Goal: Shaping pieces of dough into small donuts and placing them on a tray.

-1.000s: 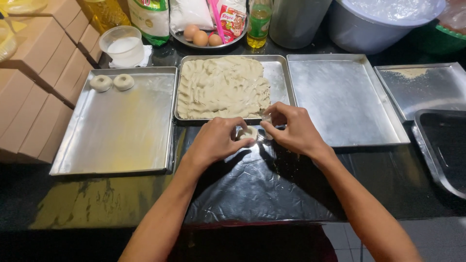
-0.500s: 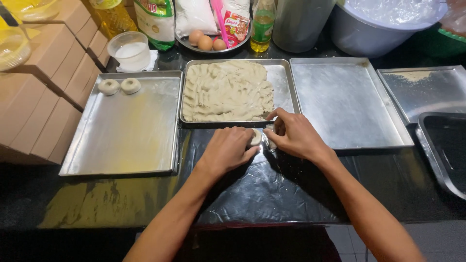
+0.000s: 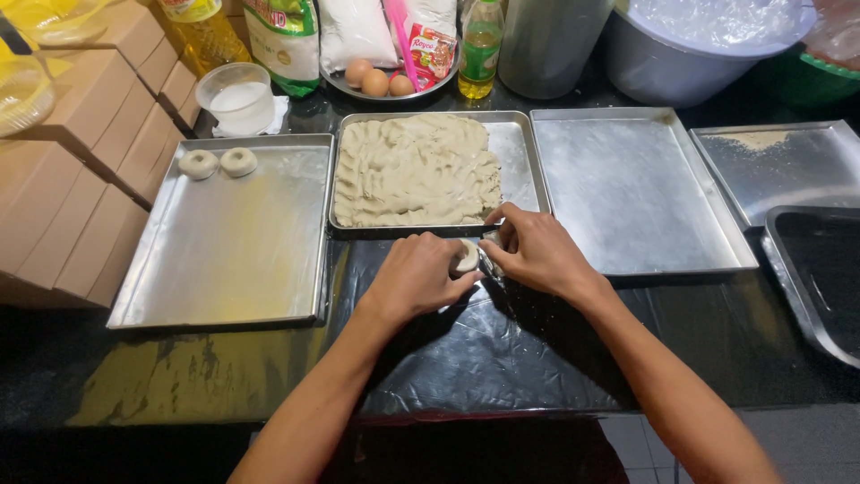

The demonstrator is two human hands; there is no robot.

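Observation:
My left hand [image 3: 419, 278] and my right hand [image 3: 536, 253] meet over the black plastic sheet, both closed around a small pale piece of dough [image 3: 466, 257]. A small metal tool shows between the fingers of my right hand; most of it is hidden. Just beyond the hands lies the middle metal tray [image 3: 520, 148], mostly filled with a slab of pale dough [image 3: 414, 170]. On the left tray [image 3: 235, 251] two shaped dough rings [image 3: 219, 162] rest in the far left corner.
A bare tray [image 3: 634, 193] lies to the right, then another tray [image 3: 779, 170] and a dark pan [image 3: 820, 278]. Brown boxes [image 3: 67, 179] stack at left. At the back stand a plastic cup [image 3: 237, 97], oil bottles, eggs [image 3: 376, 81], bags and a large covered pot [image 3: 699, 45].
Both hands have stayed together on the dough piece, working it; they shifted slightly toward me and the view shifted a little.

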